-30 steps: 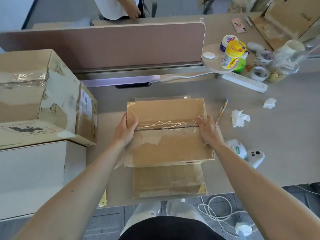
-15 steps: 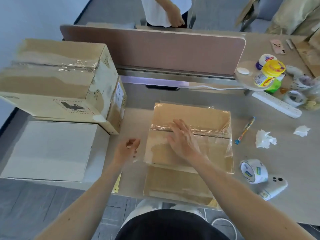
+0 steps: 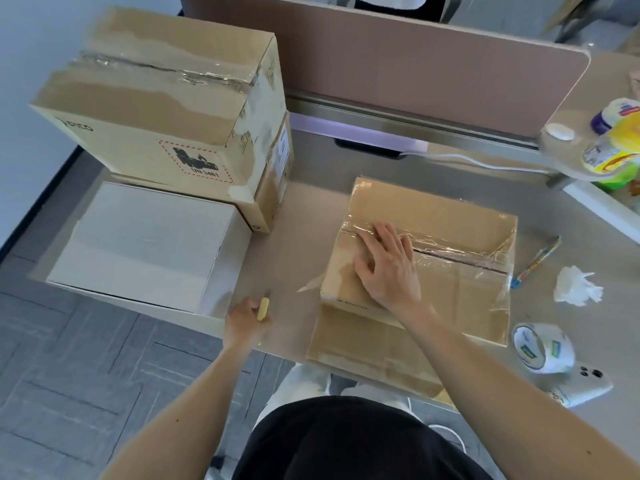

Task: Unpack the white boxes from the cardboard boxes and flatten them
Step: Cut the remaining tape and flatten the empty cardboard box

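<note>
A cardboard box (image 3: 450, 289) is being held down on the surface (image 3: 308, 209) by the open right hand (image 3: 388, 265) while a cutter (image 3: 263, 308) is being gripped by the left hand (image 3: 244, 322), near the white box (image 3: 145, 244); slitting the tape (image 3: 457, 245) is seemingly being prepared

One head-worn camera looks steeply down, close over the desk (image 3: 304, 209).

Brown flattened cardboard box (image 3: 446, 244) under glossy clear tape, plain white rectangular box (image 3: 145, 244), pale-yellow cutter (image 3: 263, 308), beige counter (image 3: 304, 209).
</note>
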A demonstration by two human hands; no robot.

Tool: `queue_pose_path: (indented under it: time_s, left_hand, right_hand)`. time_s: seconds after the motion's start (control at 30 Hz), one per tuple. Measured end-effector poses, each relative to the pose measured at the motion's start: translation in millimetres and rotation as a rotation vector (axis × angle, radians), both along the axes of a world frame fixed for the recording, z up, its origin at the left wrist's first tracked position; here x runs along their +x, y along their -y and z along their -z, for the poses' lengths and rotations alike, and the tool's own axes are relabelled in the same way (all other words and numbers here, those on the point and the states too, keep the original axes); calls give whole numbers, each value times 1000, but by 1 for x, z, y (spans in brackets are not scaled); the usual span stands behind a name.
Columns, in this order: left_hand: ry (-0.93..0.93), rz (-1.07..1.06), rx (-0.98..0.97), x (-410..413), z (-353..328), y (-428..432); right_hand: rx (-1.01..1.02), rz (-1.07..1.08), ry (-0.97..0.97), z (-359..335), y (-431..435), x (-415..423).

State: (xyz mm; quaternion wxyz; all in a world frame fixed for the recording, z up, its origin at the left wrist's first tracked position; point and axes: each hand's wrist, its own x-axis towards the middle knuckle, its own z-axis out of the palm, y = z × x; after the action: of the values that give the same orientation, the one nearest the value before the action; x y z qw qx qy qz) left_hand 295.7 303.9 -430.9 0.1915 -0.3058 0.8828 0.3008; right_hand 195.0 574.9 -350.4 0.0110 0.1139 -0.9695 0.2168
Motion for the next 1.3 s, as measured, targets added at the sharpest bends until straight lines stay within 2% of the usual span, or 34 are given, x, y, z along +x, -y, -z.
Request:
queue_pose_path:
  time_s: [0.2, 0.53, 0.67, 0.8, 0.9, 1.03, 1.17, 1.3]
  left_hand:
    - [-19, -25, -41, -7, 11, 1]
    - [28, -23, -11, -29, -10, -4]
    - [-60, -110, 165, -44, -30, -6]
    - [-237, -181, 371, -71, -66, -20]
    - [-389, -175, 600, -91, -98, -40]
    - [-457, -161, 781, -108, -134, -70]
    - [-476, -62, 875, -116, -157, -97]
    - [-463, 50, 865, -121, -163, -110]
  right_hand:
    - [-29, 10, -5, -2, 0, 1]
    - [-35, 20, 26, -4, 0, 2]
    - [-93, 36, 62, -5, 0, 1]
    - [-251, 105, 101, -12, 1, -8]
    - [-402, 177, 156, -28, 4, -13]
    - [-594, 284, 277, -55, 15, -17]
    - [-826, 277, 447, -61, 26, -19]
    - [-1028, 296, 485, -71, 25, -15]
